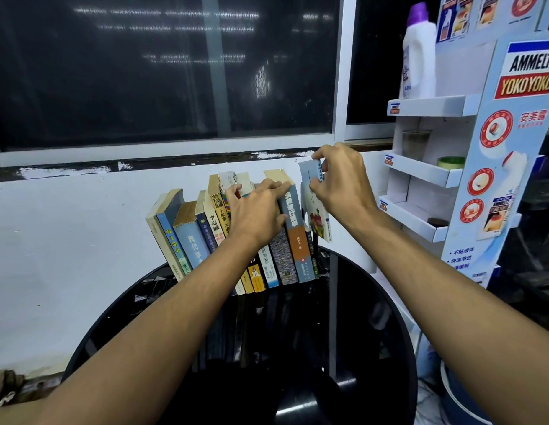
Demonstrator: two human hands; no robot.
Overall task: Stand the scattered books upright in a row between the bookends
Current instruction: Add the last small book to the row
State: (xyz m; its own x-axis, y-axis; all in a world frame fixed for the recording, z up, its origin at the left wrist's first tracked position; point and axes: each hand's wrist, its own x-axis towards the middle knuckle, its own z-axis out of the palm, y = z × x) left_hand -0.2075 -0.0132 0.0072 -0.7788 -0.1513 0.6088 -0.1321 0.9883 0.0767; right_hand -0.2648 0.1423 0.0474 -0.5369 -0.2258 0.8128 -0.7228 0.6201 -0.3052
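Note:
A row of several books (187, 234) stands upright, leaning left, at the back of a round black glass table (374, 317). My left hand (258, 213) lies on top of the row, fingers spread over the tops and pressing on a grey and orange book (293, 234). At the right end of the row, my right hand (340, 179) pinches a thin white and blue book (314, 204) by its top and holds it upright, raised. A dark bookend (317, 259) shows only partly behind that end; the left bookend is hidden.
A white wall and a dark window are right behind the books. At the right stands a white cardboard display rack (426, 176) with a white bottle (419, 53), a glass and a tape roll. A bucket (460, 394) is at lower right.

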